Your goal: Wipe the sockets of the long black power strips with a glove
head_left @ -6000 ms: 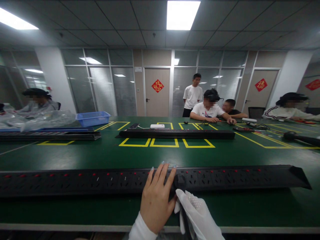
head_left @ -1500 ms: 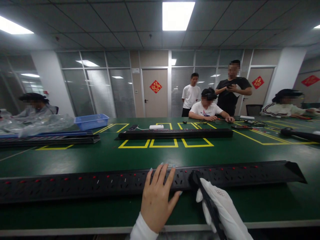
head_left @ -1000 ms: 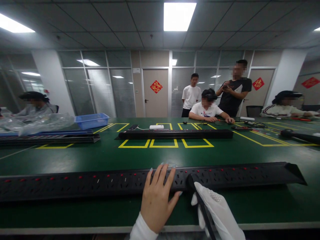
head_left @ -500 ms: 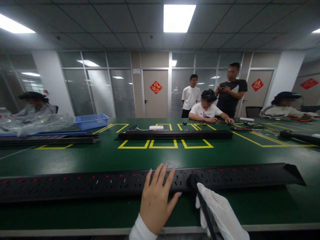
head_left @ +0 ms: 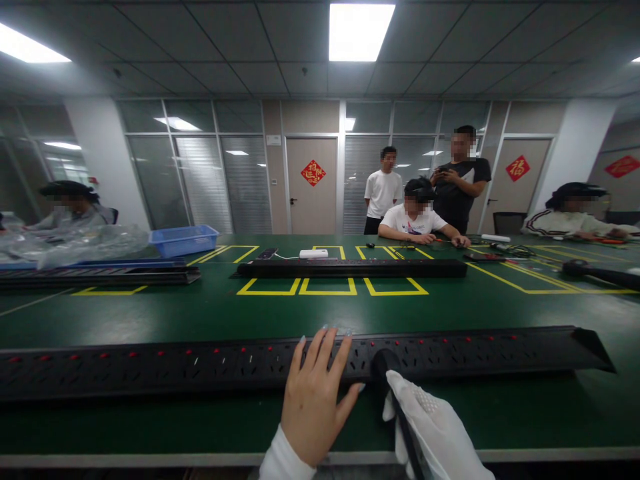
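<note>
Bottom centre, the left grip point(head_left: 313, 397) spreads over a socket strip point(head_left: 240, 367). Lower right, the right grip point(head_left: 426, 419) pinches a black tool point(head_left: 386, 365)

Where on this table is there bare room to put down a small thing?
Bare table shows between the near strip and the yellow lines, and along the front edge, left of the left hand. Crowded: far left, with plastic, basket, rails; mid-strip, where the right hand holds a tool.
</note>
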A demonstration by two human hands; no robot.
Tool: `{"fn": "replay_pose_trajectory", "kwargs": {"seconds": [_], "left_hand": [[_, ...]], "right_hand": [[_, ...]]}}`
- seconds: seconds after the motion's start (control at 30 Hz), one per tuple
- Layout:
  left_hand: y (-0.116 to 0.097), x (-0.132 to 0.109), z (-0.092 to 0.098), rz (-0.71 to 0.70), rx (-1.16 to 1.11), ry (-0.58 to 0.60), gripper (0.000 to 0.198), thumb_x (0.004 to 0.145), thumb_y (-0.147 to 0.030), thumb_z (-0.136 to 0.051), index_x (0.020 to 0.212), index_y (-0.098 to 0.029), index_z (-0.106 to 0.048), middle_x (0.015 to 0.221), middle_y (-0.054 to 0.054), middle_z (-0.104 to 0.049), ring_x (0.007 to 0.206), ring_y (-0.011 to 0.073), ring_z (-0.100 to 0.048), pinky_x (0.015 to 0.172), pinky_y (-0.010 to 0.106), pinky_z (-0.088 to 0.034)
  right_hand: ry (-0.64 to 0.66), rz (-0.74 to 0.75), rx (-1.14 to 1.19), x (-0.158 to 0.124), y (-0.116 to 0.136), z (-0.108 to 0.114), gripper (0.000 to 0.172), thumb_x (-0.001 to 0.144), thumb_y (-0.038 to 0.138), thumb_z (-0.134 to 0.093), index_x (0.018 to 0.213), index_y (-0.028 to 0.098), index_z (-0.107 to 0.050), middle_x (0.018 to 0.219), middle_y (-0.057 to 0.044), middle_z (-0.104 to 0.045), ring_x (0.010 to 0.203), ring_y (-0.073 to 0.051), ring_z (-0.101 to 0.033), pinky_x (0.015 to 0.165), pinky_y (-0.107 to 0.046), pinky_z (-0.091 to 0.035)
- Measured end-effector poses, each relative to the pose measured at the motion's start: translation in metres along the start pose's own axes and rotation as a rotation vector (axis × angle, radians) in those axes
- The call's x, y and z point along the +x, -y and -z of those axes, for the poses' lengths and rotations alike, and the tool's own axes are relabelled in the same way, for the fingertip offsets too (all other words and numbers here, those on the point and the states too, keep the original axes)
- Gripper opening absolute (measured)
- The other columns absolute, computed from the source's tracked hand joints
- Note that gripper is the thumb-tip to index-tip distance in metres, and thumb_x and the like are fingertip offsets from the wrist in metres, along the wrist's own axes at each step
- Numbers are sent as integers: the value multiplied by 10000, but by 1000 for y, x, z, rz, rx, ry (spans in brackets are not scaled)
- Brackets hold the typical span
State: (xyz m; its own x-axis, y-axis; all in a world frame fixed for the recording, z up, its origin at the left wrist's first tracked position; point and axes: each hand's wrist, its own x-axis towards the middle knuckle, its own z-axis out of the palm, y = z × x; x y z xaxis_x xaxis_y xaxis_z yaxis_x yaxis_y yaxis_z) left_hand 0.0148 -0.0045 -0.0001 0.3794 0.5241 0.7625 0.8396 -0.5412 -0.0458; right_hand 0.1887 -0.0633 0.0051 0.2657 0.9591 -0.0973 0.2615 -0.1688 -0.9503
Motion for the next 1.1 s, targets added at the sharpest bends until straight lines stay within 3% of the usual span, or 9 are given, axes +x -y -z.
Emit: {"fn": "replay_pose_trajectory", "kwargs": {"seconds": [0.23,0.43,0.63,0.8,1.1], "left_hand": [[0,-1,0,-2,-5,4,493,901,-421,-532,1369,-272,-494,1368,54,-556,1261,252,-487,1089,456,-307],[0,-1,-1,2,-12,10,496,903,-426,-528,1373,-275,-488,1374,50,-552,1267,249,-480,1090,454,-299],[-1,-3,-2,14,-6,0,479,911,-428,-514,1363,-273,-502,1371,50,-554,1265,253,-480,1083,459,-298],[-2,-2,-2,17,10,-1,469,913,-426,-510,1359,-283,-504,1353,38,-569,1249,246,-495,1075,455,-311],[0,-1,-2,12,10,0,481,910,-427,-515,1365,-274,-497,1354,48,-566,1251,251,-491,1082,459,-306]], "right_hand": [[3,-33,144,-2,6,8,619,709,812,-524,595,204,-567,304,15,-532,248,-94,-438,299,-162,-319],[-1,-68,162,-3,5,-10,645,705,828,-517,569,199,-567,324,-1,-557,263,-99,-477,313,-165,-343],[-9,-27,226,7,3,-25,667,729,849,-443,576,206,-538,291,21,-511,233,-86,-428,286,-160,-299],[95,-43,169,8,3,-13,602,804,757,-445,538,220,-505,293,5,-520,226,-96,-413,288,-182,-268],[64,-100,186,0,4,10,561,811,704,-489,508,232,-486,318,-11,-532,233,-95,-406,291,-191,-251]]}}
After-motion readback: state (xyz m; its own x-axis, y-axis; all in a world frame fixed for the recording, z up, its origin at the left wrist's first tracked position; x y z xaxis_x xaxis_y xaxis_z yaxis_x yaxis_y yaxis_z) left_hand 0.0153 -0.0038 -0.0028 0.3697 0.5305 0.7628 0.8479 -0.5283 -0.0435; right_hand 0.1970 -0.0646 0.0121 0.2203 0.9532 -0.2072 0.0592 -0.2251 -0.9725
